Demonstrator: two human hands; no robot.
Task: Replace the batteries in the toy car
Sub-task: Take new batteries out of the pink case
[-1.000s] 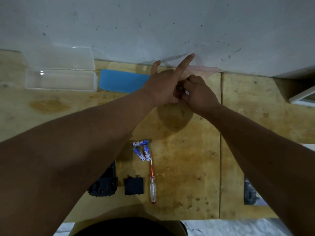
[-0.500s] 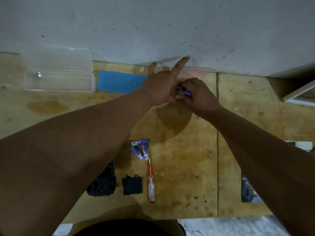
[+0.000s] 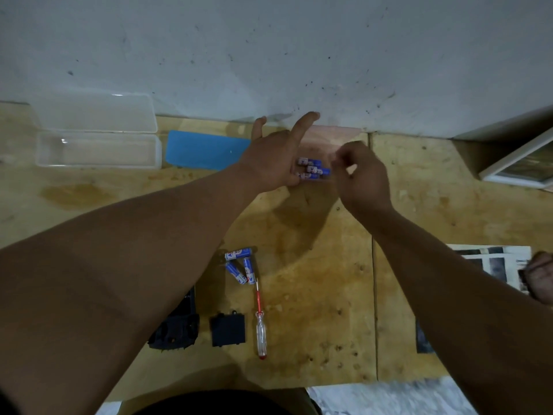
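Note:
My left hand (image 3: 273,163) is raised over the back of the wooden table and holds three blue-and-white batteries (image 3: 312,169) against its fingers, index finger sticking out. Just to the right of them is my right hand (image 3: 360,175), its fingertips pinched together and apart from the batteries; nothing shows in it. Three more blue batteries (image 3: 239,265) lie loose near the front. Below them are a red-shafted screwdriver (image 3: 259,320) and a black battery cover (image 3: 228,329). The black toy car (image 3: 176,327) is partly hidden under my left forearm.
A clear plastic box (image 3: 95,151) and its lid (image 3: 95,113) stand at the back left by the wall, next to a blue mat (image 3: 206,149). A pink sheet (image 3: 344,134) lies behind my hands. A framed picture (image 3: 520,167) and printed paper (image 3: 493,265) sit at right.
My hands were pressed together around the batteries. Now the right hand has pulled away to the right, and three batteries show in the left hand's fingers.

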